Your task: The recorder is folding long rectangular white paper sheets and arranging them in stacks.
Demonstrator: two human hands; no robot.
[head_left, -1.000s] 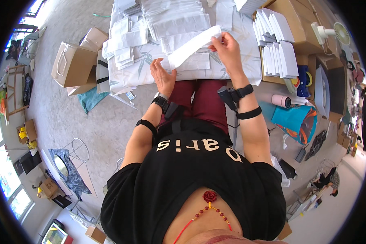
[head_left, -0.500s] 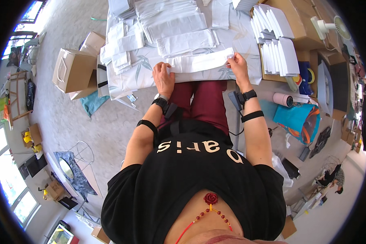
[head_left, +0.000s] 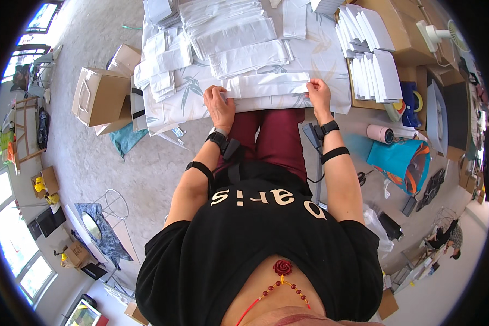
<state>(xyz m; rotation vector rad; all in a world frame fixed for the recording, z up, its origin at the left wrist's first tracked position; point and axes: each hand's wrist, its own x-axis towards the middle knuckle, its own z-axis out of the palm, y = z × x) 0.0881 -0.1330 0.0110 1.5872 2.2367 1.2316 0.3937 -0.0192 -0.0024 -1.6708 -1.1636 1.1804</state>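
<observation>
A long white flat sleeve (head_left: pixel 269 84), paper or thin plastic, lies across the near edge of the table. My left hand (head_left: pixel 220 106) rests at its left end, fingers bent and closed on that end. At the other end, my right hand (head_left: pixel 319 95) pinches the sleeve's right edge between thumb and fingers. Just beyond the sleeve lies a small pile of similar white sleeves (head_left: pixel 249 58). A larger stack of white sleeves (head_left: pixel 233 38) spreads behind that pile.
Leaf-patterned cloth (head_left: pixel 323 68) covers the table. More white sleeves (head_left: pixel 165 58) lie at the left. Folded white stacks (head_left: pixel 383 76) fill a carton at the right, near blue tape (head_left: pixel 410 103). Cardboard boxes (head_left: pixel 100 98) stand left of the table; a teal bag (head_left: pixel 396 163) sits lower right.
The sleeve's right end has come down, so the strip lies flatter and more level. My right hand has lowered slightly with it; my left hand has hardly moved.
</observation>
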